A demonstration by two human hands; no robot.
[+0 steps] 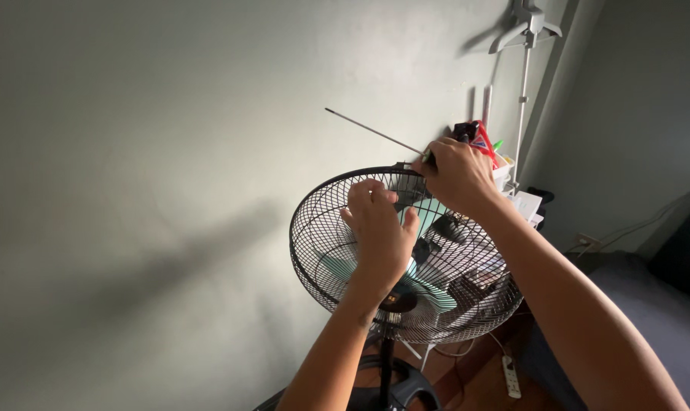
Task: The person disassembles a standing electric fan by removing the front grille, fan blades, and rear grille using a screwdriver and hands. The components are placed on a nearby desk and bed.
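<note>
While the left hand [379,232] lies spread on the fan guard [314,251], the right hand [455,175] pinches a thin rod [371,132] at the guard's far rim, pointing left.

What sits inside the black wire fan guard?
Inside the fan guard are pale teal blades around a dark hub. The left hand lies across the grille, covering part of the blades; the right hand hides the rim's top.

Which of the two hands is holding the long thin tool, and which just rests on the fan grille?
The right hand, at the grille's top rim, grips the long thin tool. The left hand lies with fingers spread on the wire grille, holding no tool.
</note>
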